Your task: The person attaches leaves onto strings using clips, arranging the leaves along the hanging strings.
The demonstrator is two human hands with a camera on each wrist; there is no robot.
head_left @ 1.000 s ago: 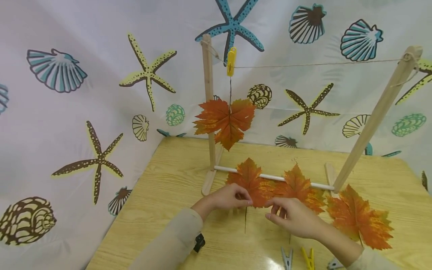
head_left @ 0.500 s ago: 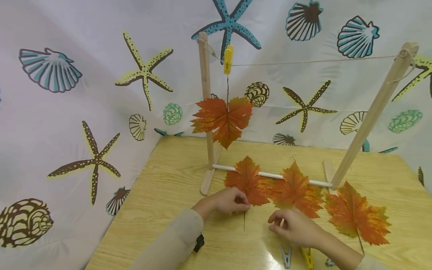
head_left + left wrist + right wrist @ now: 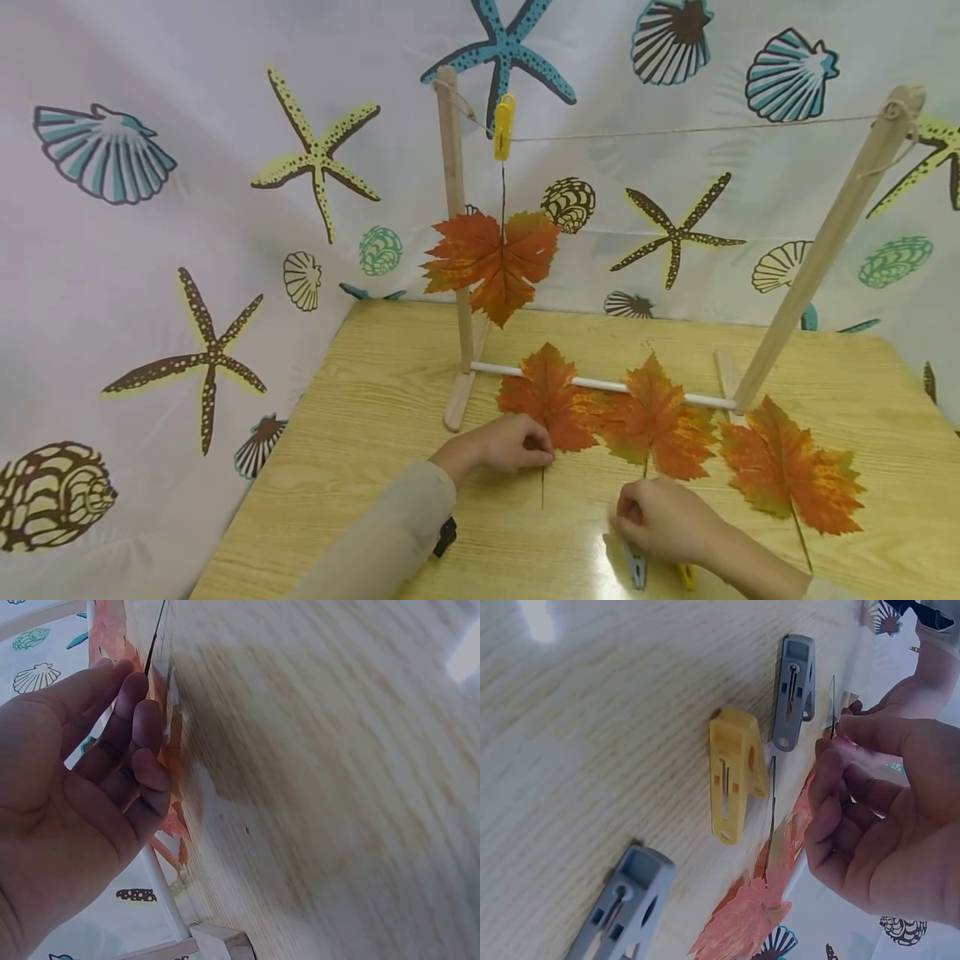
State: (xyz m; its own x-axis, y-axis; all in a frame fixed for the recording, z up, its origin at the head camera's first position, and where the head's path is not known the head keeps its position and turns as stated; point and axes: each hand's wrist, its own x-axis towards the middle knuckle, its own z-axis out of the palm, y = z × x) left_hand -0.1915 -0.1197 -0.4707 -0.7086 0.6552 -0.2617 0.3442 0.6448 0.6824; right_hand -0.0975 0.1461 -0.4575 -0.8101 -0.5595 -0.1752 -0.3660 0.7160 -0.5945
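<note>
My left hand [image 3: 506,443] pinches the thin dark stem [image 3: 155,639] of an orange artificial maple leaf [image 3: 551,383] lying on the table. My right hand [image 3: 671,518] hovers over the clothespins with its fingers loosely curled and nothing between them. From the head it partly covers a grey clothespin [image 3: 637,571] and a yellow clothespin [image 3: 687,575]. The right wrist view shows the yellow one between two grey ones, the lower grey clothespin [image 3: 626,900] cut off by the frame. Two more leaves lie to the right, a middle leaf [image 3: 654,417] and a right leaf [image 3: 787,471].
Behind the leaves stands a wooden frame, with a left post [image 3: 453,192], a right post [image 3: 828,242] and a white bottom rod [image 3: 600,384]. A string [image 3: 675,132] spans its top. Another yellow clothespin [image 3: 502,129] hangs a maple leaf [image 3: 495,262] there. A shell-patterned cloth [image 3: 420,150] surrounds the table.
My right hand has drawn away from the left leaf and come down toward the clothespins near me. The left hand keeps its pinch by the leaf's stem. The head view has shifted slightly.
</note>
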